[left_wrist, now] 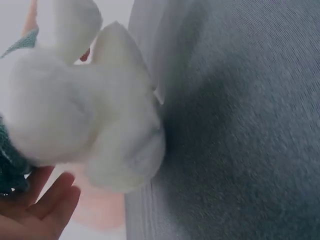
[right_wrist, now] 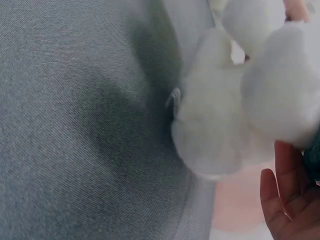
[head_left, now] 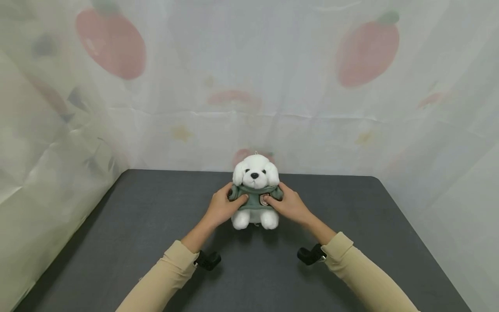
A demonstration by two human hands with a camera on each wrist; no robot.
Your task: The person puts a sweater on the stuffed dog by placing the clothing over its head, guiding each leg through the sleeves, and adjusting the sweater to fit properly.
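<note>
A white plush dog [head_left: 255, 190] in a green sweater sits upright on the dark grey table [head_left: 156, 225], facing me. My left hand [head_left: 225, 206] grips its left side, thumb across the sweater front. My right hand [head_left: 286, 204] grips the other side, thumb on the small round badge on the chest. In the left wrist view the dog's white fur [left_wrist: 85, 110] fills the left half, with my left hand [left_wrist: 42, 205] below it. The right wrist view has the white fur [right_wrist: 240, 105] at upper right, and the fingers [right_wrist: 287, 195] of my right hand below it.
A pale curtain printed with red fruit [head_left: 249, 78] hangs behind the table and down both sides. The table's back edge lies just behind the dog. Black wrist cameras [head_left: 208, 260] sit on both of my beige sleeves.
</note>
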